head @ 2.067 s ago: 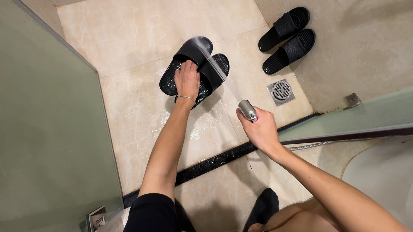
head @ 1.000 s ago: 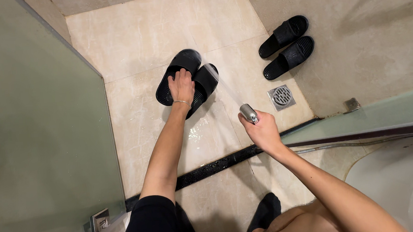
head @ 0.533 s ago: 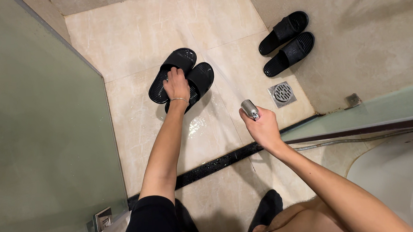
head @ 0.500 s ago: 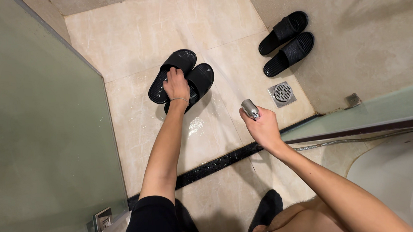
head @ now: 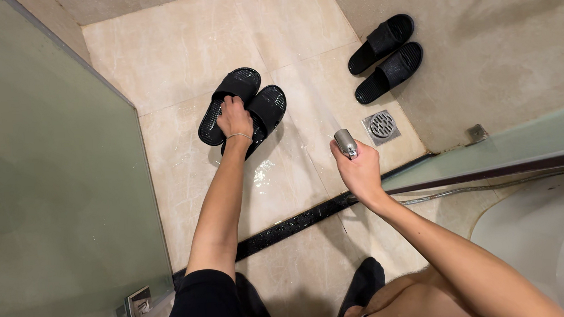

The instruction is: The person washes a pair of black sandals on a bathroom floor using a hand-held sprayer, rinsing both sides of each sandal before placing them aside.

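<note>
My left hand (head: 235, 118) reaches down onto a pair of black slide sandals (head: 268, 108) lying side by side on the wet beige floor tiles, fingers closed over their inner edges. My right hand (head: 358, 170) grips a small silver spray nozzle (head: 345, 142) on a hose, pointed toward the floor beyond the sandals; a faint stream shows above it.
A second pair of black sandals (head: 386, 56) lies at the back right by a square metal floor drain (head: 381, 125). A frosted glass panel (head: 53, 209) stands on the left, a black threshold strip (head: 298, 219) crosses the floor, and a white toilet (head: 543, 235) sits at lower right.
My left hand has dragged the pair of sandals to the left and slightly away. The water stream from the nozzle has thinned and no longer strikes the sandals.
</note>
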